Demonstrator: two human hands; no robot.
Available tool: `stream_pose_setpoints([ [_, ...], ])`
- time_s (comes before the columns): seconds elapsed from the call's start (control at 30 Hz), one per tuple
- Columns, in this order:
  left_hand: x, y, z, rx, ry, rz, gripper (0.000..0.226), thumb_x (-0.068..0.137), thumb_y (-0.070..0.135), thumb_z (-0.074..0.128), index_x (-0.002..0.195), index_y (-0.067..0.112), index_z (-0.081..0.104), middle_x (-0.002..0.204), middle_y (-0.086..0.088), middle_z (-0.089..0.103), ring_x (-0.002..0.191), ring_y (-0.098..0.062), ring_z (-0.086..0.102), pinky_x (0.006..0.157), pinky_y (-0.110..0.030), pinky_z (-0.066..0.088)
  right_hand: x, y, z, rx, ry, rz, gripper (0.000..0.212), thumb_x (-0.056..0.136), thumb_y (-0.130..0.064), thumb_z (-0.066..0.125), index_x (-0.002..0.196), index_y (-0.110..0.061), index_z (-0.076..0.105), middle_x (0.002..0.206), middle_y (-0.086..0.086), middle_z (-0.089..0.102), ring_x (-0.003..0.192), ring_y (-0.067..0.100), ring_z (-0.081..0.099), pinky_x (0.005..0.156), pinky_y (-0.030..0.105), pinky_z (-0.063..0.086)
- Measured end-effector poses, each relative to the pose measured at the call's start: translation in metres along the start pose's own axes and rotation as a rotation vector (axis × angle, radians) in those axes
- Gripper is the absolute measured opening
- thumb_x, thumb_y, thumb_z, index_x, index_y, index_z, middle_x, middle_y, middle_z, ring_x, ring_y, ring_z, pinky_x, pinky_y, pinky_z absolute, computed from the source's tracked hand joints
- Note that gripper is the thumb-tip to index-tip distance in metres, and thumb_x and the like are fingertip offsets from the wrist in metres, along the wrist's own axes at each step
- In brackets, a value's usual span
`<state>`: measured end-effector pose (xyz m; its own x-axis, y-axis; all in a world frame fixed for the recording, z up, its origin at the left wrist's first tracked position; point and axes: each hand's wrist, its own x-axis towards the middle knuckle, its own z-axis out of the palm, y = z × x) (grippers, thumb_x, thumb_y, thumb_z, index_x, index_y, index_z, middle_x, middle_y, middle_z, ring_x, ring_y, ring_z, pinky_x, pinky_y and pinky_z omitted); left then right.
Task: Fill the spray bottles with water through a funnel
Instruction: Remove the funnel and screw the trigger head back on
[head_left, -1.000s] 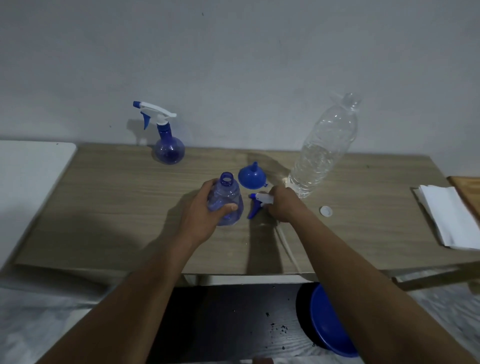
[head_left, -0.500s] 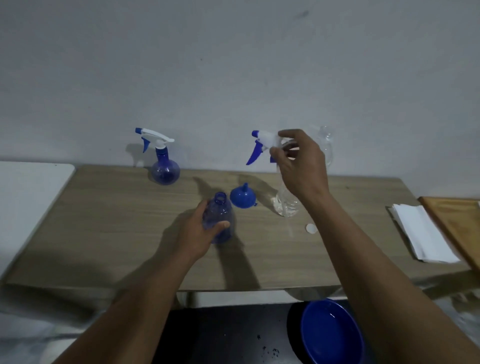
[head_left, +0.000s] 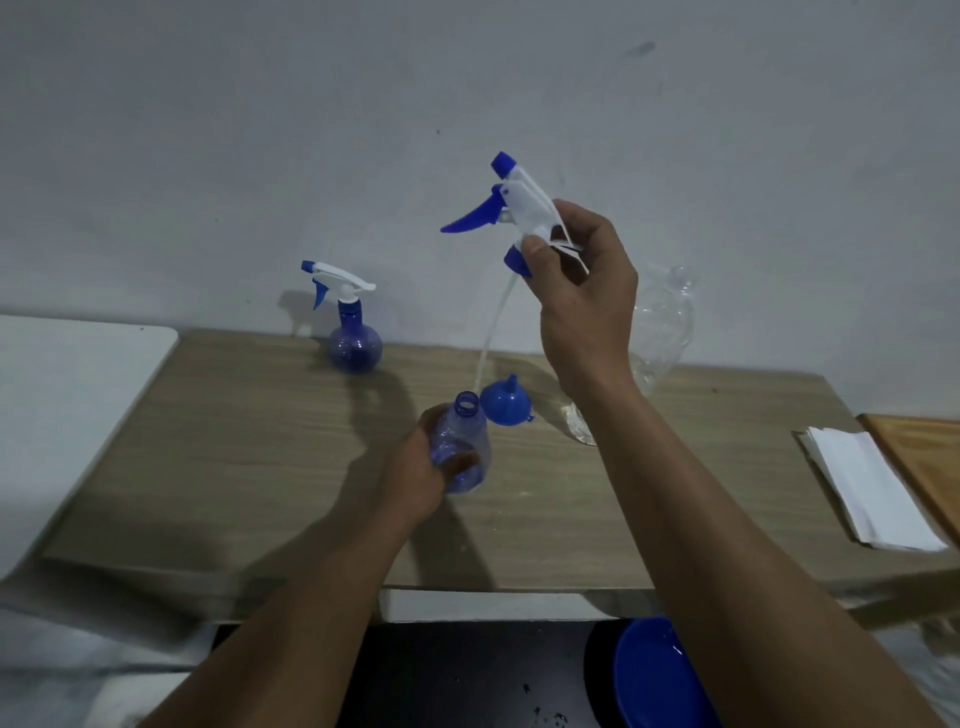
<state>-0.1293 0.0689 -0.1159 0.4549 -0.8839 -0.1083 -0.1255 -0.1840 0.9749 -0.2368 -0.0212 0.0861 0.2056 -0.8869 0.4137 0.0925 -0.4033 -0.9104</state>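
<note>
Two blue translucent plastic spray bottles are on the wood-grain surface (head_left: 249, 457). The capped spray bottle (head_left: 354, 347) stands near the back edge by the wall, and the open-necked spray bottle (head_left: 464, 441) stands near the middle. There is one loose white-and-blue trigger head (head_left: 522, 208), one blue plastic funnel (head_left: 505, 404) resting wide mouth down just beside the open bottle, and one clear plastic water bottle (head_left: 667, 332) partly hidden behind the right forearm.

The left hand (head_left: 415, 480) wraps its curled fingers round the open-necked bottle's body. The right hand (head_left: 587, 296), raised well above the surface, pinches the trigger head. The head's thin dip tube (head_left: 491, 332) hangs down, its tip close to the open neck.

Bare wood lies left of the left hand and towards the front edge. One stack of white paper napkins (head_left: 878, 493) sits at the right edge.
</note>
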Motion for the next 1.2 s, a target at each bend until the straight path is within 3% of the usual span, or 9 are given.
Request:
stream_pose_setpoints([
  [0.13,-0.002,-0.002,0.001,0.044,0.012,-0.011,0.044,0.084,0.025,0.076,0.123,0.034,0.058,0.105,0.018,0.061,0.094,0.0,0.058,0.084,-0.016,0.045,-0.006,0.006,0.006,0.031,-0.004,0.027,0.031,0.093,-0.013,0.068,0.123,-0.01,0.062,0.116,0.004,0.066,0.104,0.029,0.069,0.09,0.046,0.059],
  [0.23,-0.002,0.001,-0.002,0.097,0.062,0.04,0.033,0.089,0.009,0.065,0.094,0.04,0.074,0.099,0.004,0.068,0.091,-0.019,0.064,0.08,-0.03,0.049,-0.016,0.016,0.007,0.007,-0.021,0.043,0.03,0.092,-0.011,0.069,0.121,-0.011,0.062,0.115,0.005,0.066,0.1,0.031,0.07,0.089,0.048,0.059],
  [0.43,0.001,-0.002,0.001,-0.026,-0.003,-0.039,0.063,0.072,0.019,0.084,0.121,0.047,0.055,0.12,0.015,0.065,0.114,-0.014,0.062,0.098,-0.04,0.05,-0.043,0.054,0.001,-0.129,-0.151,0.17,0.026,0.091,-0.004,0.067,0.116,-0.012,0.06,0.104,0.007,0.069,0.092,0.025,0.073,0.084,0.048,0.06],
  [0.57,-0.003,0.002,0.002,0.03,0.014,-0.025,0.06,0.066,0.04,0.081,0.12,0.043,0.055,0.122,0.003,0.065,0.113,-0.017,0.062,0.099,-0.041,0.05,-0.058,0.076,-0.005,-0.229,-0.25,0.218,0.023,0.091,0.002,0.065,0.112,-0.006,0.058,0.095,-0.003,0.067,0.079,0.001,0.068,0.075,0.028,0.058],
  [0.73,-0.006,-0.003,-0.001,0.161,0.037,0.055,0.06,0.082,0.028,0.077,0.136,0.03,0.051,0.117,0.016,0.063,0.101,0.004,0.057,0.086,-0.009,0.044,-0.065,0.088,-0.007,-0.286,-0.302,0.255,0.025,0.09,-0.005,0.067,0.113,-0.013,0.059,0.104,0.004,0.069,0.093,0.02,0.069,0.084,0.047,0.058],
  [0.87,-0.003,-0.002,0.001,0.027,0.012,-0.024,0.074,0.061,0.053,0.079,0.129,0.041,0.053,0.124,0.009,0.064,0.114,-0.014,0.061,0.096,-0.044,0.053,-0.06,0.088,-0.007,-0.353,-0.387,0.213,0.031,0.089,-0.011,0.068,0.119,-0.019,0.064,0.105,-0.004,0.071,0.095,0.018,0.068,0.085,0.047,0.057],
  [0.97,-0.003,-0.002,0.001,0.063,0.013,-0.019,0.07,0.066,0.045,0.081,0.13,0.042,0.053,0.123,0.013,0.063,0.115,-0.013,0.06,0.096,-0.044,0.053,-0.054,0.086,-0.006,-0.443,-0.458,0.161,0.037,0.091,-0.012,0.068,0.126,-0.021,0.064,0.108,-0.005,0.07,0.093,0.013,0.065,0.081,0.032,0.056],
  [1.07,-0.005,-0.004,0.0,0.164,0.066,0.057,0.06,0.081,0.024,0.079,0.134,0.031,0.053,0.113,0.019,0.063,0.103,0.001,0.059,0.089,-0.016,0.048,-0.051,0.082,-0.007,-0.538,-0.522,0.095,0.037,0.094,-0.014,0.067,0.13,-0.021,0.062,0.106,-0.006,0.065,0.092,0.011,0.06,0.073,0.009,0.046],
  [1.2,-0.008,-0.001,-0.001,0.189,0.072,0.1,0.057,0.082,0.023,0.078,0.133,0.028,0.054,0.112,0.017,0.063,0.095,0.009,0.056,0.085,-0.011,0.045,-0.049,0.081,-0.007,-0.632,-0.567,0.016,0.036,0.095,-0.017,0.065,0.13,-0.024,0.061,0.105,-0.008,0.064,0.088,0.011,0.057,0.069,0.004,0.042],
])
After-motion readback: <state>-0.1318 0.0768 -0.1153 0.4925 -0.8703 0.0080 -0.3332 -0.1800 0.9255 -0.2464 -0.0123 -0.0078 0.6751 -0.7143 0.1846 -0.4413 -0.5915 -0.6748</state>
